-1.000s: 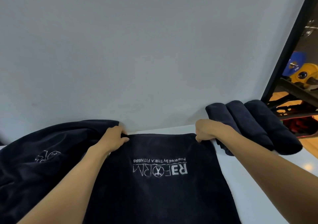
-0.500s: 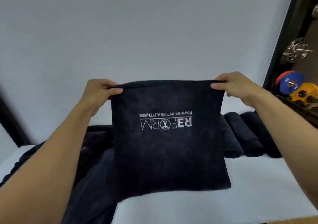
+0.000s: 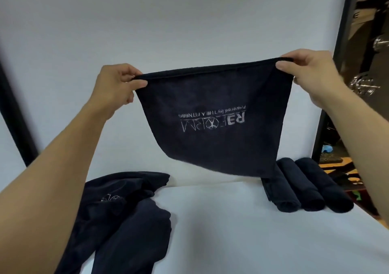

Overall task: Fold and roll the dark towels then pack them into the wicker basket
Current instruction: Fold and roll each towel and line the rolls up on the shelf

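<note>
A folded dark towel (image 3: 212, 143) with a white logo hangs in the air above the white table (image 3: 242, 231). My left hand (image 3: 114, 86) pinches its upper left corner and my right hand (image 3: 309, 73) pinches its upper right corner. Its lower edge swings clear of the table. Three rolled dark towels (image 3: 303, 187) lie side by side at the table's far right. A heap of loose dark towels (image 3: 117, 217) lies at the left. No wicker basket is in view.
A pale wall (image 3: 168, 21) stands right behind the table. A black post (image 3: 334, 73) rises at the right, with gym weights (image 3: 364, 86) beyond it. The table's right edge runs past the rolled towels.
Both hands have lifted the folded towel from the table up into the air. It now hangs higher and its lower edge swings away from me.
</note>
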Available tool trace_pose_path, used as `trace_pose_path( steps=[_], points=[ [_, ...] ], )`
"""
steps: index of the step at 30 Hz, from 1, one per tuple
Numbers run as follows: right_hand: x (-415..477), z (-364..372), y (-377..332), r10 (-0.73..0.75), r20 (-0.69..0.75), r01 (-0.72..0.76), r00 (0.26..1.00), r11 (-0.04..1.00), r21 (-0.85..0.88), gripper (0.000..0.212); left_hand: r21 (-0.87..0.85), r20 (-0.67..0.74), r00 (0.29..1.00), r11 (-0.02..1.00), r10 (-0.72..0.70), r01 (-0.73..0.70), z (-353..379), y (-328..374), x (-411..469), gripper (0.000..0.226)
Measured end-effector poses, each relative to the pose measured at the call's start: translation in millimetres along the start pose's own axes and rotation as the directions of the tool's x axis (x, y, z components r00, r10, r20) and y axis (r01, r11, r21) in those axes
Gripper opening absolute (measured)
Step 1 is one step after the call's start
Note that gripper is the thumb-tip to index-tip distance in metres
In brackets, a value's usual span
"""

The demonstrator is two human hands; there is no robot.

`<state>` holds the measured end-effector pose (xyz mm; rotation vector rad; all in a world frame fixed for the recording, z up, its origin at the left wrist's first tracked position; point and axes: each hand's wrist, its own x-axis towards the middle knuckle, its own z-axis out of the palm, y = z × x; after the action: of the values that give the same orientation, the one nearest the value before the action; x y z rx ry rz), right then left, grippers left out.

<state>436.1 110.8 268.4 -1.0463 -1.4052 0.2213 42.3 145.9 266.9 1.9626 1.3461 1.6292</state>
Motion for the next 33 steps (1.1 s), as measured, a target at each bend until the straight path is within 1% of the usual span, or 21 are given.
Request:
trace_pose_path(
  steps=[2,4,7,10,13,17,19,21,22,24,25,27,28,30,31,32,33],
  points=[
    [5,4,8,0.019,0.022,-0.018,1.0,1.0,-0.022,0.01,-0.025,0.005,0.999,0.999,-0.04,0.04,6,-4,3,0.01],
    [11,9,23,0.073,0.052,-0.07,0.996,0.995,-0.069,0.011,-0.092,0.056,0.991,0.988,-0.12,0.124,16,-12,6,0.009],
    [15,17,52,0.161,0.093,-0.147,0.983,0.98,-0.134,0.014,-0.088,0.131,0.968,0.97,-0.214,0.227,33,-32,8,0.004],
    [15,24,70,0.184,0.106,-0.166,0.977,0.973,-0.159,0.015,-0.115,0.101,0.958,0.954,-0.268,0.279,47,-48,8,0.008],
    [13,23,69,0.136,0.058,-0.129,0.989,0.985,-0.115,0.014,-0.198,0.037,0.971,0.951,-0.236,0.238,52,-49,7,0.009],
    [-3,13,49,0.083,0.015,-0.083,0.996,0.996,-0.028,0.014,-0.228,0.012,0.988,0.962,-0.155,0.154,40,-41,-7,0.006],
    [-20,6,45,0.077,0.013,-0.077,0.997,0.997,0.008,0.016,-0.202,0.047,0.99,0.969,-0.136,0.143,33,-40,-23,0.006],
    [-43,-1,49,0.108,0.05,-0.108,0.993,0.994,0.0,0.017,-0.154,0.129,0.98,0.973,-0.151,0.17,27,-47,-43,0.005],
    [-56,-4,54,0.142,0.087,-0.139,0.986,0.99,-0.03,0.016,-0.137,0.185,0.967,0.97,-0.173,0.199,25,-52,-55,0.007],
    [-82,-12,67,0.249,0.198,-0.232,0.948,0.967,-0.106,0.015,-0.129,0.329,0.916,0.95,-0.23,0.285,21,-66,-80,0.009],
    [-95,-16,75,0.314,0.271,-0.283,0.91,0.947,-0.15,0.013,-0.127,0.418,0.871,0.932,-0.259,0.339,19,-72,-93,0.013],
    [-120,-25,90,0.428,0.423,-0.359,0.799,0.903,-0.234,0.01,-0.1,0.594,0.738,0.882,-0.319,0.461,19,-85,-113,0.025],
    [-129,-29,96,0.469,0.488,-0.384,0.736,0.883,-0.269,0.009,-0.066,0.658,0.666,0.855,-0.351,0.515,20,-89,-122,0.026],
    [-143,-34,103,0.532,0.587,-0.417,0.61,0.846,-0.333,0.009,0.004,0.739,0.545,0.812,-0.396,0.584,25,-96,-133,0.021],
    [-147,-35,105,0.551,0.619,-0.415,0.56,0.833,-0.366,0.009,0.026,0.761,0.502,0.792,-0.411,0.609,29,-99,-136,0.02],
    [-149,-34,108,0.566,0.631,-0.4,0.531,0.823,-0.402,0.009,0.043,0.772,0.471,0.774,-0.426,0.631,34,-102,-137,0.02],
    [-149,-32,111,0.579,0.624,-0.38,0.524,0.815,-0.437,0.009,0.059,0.768,0.458,0.761,-0.448,0.646,40,-106,-135,0.019]
  ],
)
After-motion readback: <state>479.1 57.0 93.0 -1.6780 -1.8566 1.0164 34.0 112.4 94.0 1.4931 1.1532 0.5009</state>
